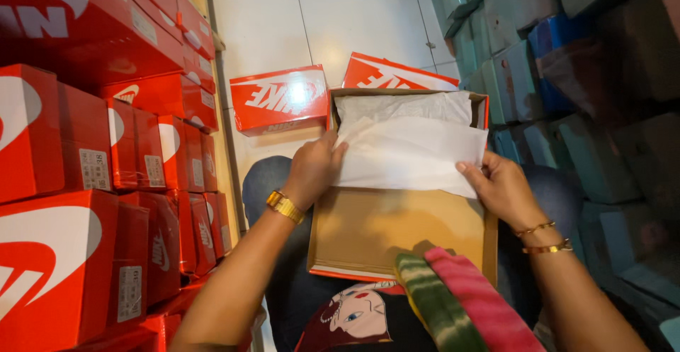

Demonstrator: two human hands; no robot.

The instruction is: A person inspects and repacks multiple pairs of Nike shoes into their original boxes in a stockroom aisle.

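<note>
Both hands grip one tissue sheet (411, 155): left hand (312, 170) pinches its left edge, right hand (504, 188) its lower right corner. Sheet lies inside one open box (368, 231) on lap. Two red boxes (280, 99) lie beyond.

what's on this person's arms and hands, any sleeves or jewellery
Both forearms are bare, with no sleeves in view. The left hand has a gold metal-link wristwatch at the wrist. The right hand has two thin gold bangles at the wrist. No gloves; rings cannot be made out.
</note>
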